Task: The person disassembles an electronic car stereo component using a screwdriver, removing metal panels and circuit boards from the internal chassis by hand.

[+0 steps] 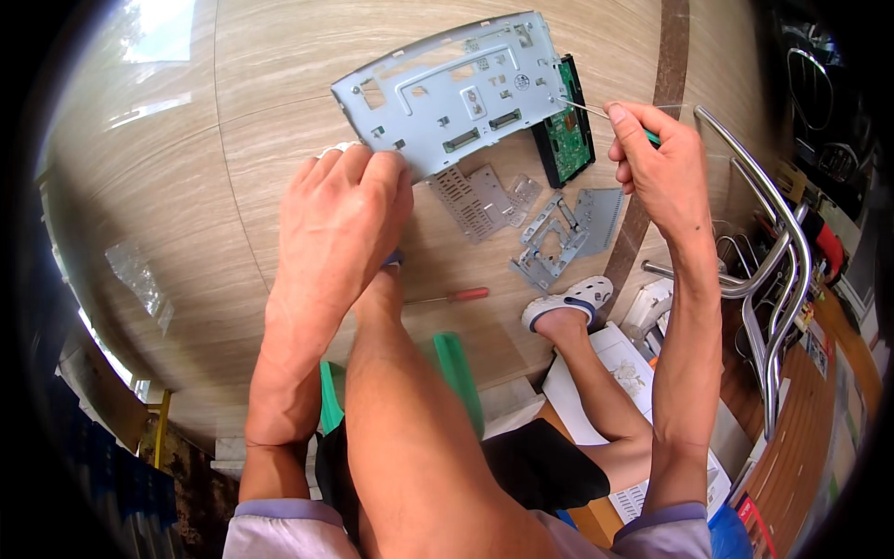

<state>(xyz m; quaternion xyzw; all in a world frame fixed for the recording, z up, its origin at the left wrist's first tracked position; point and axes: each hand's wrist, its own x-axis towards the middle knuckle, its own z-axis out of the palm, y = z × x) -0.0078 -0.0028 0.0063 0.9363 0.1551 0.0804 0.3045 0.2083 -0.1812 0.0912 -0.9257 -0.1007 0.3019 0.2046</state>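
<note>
My left hand (pixel 349 210) is closed on the lower left corner of a light grey sheet-metal panel (pixel 438 102), which is tilted up off the floor. The panel has cut-outs, raised ribs and two slotted connectors. In my right hand (pixel 656 149) is a screwdriver (pixel 587 108) with a green handle, mostly hidden by the fingers. Its thin shaft reaches left, with the tip at the panel's right edge. Partly behind that edge a green circuit board (pixel 570 135) in a black frame lies on the floor.
A perforated metal plate (pixel 475 200), a small clear plastic piece (pixel 524 191) and a metal bracket (pixel 559 233) lie below the panel. Nearer me is a red-handled screwdriver (pixel 466 294). A chrome tube frame (pixel 778 242) stands at the right; a clear plastic bag (pixel 135 275) lies left.
</note>
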